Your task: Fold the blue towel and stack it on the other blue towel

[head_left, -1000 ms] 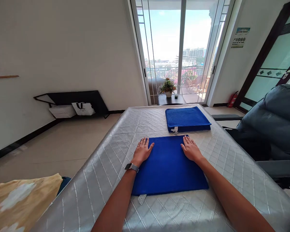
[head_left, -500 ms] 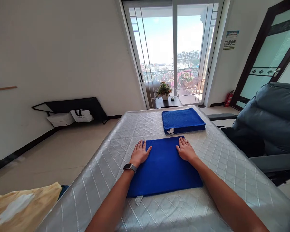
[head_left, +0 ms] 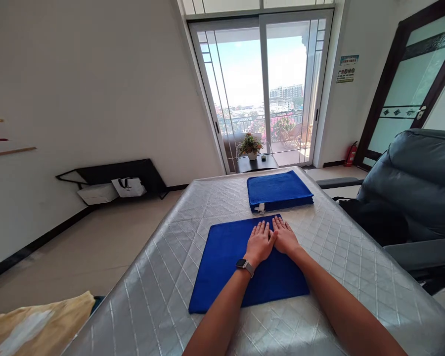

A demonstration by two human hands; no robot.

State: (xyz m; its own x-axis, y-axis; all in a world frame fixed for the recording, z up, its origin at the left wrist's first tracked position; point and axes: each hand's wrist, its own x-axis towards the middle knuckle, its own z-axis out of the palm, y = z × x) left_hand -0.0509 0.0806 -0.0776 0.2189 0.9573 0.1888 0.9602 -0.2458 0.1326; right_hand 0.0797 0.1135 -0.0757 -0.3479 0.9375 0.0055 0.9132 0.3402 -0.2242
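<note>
From my head view I have the blue cloth (head_left: pixel 222 257) lying flat on the desk (head_left: pixel 163 277), which wears a silver quilted cover, and I place everything else from that cloth; my left hand (head_left: pixel 258 243) rests palm down on its far right part, fingers extended and nearly together, thumb spread toward the other hand; my right hand (head_left: pixel 285 238) lies flat at its far right corner, fingers slightly fanned; the two hands meet at the thumbs, both opened out flat, neither gripping anything.

A watch (head_left: pixel 242 264) sits on my left wrist, above the cloth; just beyond the cloth's far edge, toward the right, I see a neat blue stack (head_left: pixel 280 190) with a white tag (head_left: pixel 260 208) at its near side; farther beyond the cloth, past the desk's end, a potted plant (head_left: pixel 250 144) stands on a small dark table (head_left: pixel 257 163) before the sliding glass door (head_left: pixel 263 89); well to the right of the cloth is a dark padded armchair (head_left: pixel 422 178); well to its left, beside the desk's near end, lies a yellow patterned fabric (head_left: pixel 66 311).
</note>
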